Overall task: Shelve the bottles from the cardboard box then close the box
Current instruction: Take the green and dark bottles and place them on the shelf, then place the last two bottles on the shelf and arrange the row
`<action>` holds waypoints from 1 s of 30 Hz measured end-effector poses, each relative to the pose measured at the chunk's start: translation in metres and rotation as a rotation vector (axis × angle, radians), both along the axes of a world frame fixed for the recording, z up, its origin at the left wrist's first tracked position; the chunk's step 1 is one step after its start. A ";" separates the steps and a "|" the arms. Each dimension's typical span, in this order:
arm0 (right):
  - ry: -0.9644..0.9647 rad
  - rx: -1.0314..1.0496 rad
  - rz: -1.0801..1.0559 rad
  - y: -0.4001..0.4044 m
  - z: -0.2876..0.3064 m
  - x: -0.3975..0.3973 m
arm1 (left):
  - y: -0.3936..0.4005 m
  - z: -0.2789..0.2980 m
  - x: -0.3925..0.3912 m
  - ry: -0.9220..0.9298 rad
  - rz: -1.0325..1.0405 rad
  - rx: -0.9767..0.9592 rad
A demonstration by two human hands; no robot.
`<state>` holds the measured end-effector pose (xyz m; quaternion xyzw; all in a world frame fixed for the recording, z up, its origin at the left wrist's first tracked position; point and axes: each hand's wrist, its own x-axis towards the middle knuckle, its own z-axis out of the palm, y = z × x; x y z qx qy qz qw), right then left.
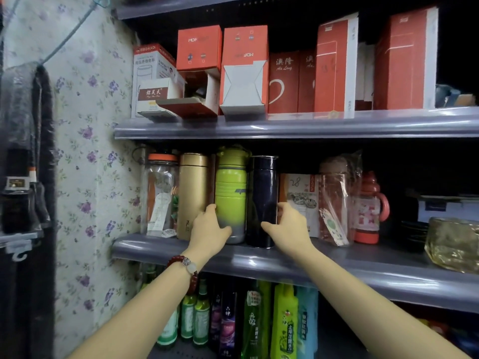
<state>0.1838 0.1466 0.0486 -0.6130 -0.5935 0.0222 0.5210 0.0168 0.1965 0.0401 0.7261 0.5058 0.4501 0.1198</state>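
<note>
On the middle shelf (337, 265) stand a clear bottle with an orange lid (161, 193), a gold flask (193, 195), a lime-green bottle (231, 193) and a dark navy flask (263, 200), all upright in a row. My left hand (210, 233) grips the base of the lime-green bottle, thumb on its left side. My right hand (286, 226) curls round the lower part of the dark navy flask from the right. The cardboard box is out of sight.
Right of the navy flask stand a white carton (302, 200), a bagged clear bottle (337, 200) and a red flask (369, 208). Red and white boxes (243, 71) fill the upper shelf. Green and purple bottles (228, 322) fill the shelf below. Floral wallpaper (90, 151) bounds the left.
</note>
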 end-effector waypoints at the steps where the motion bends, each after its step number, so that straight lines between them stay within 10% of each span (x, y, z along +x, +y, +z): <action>1: -0.034 0.003 0.004 -0.004 -0.001 0.000 | -0.005 -0.001 -0.001 -0.003 0.009 0.001; 12: -0.399 0.053 0.293 -0.050 -0.036 -0.048 | -0.075 -0.032 -0.047 0.249 0.187 0.073; 30: -0.748 -0.469 0.885 -0.093 -0.247 -0.351 | -0.224 -0.252 -0.322 0.415 0.481 -0.592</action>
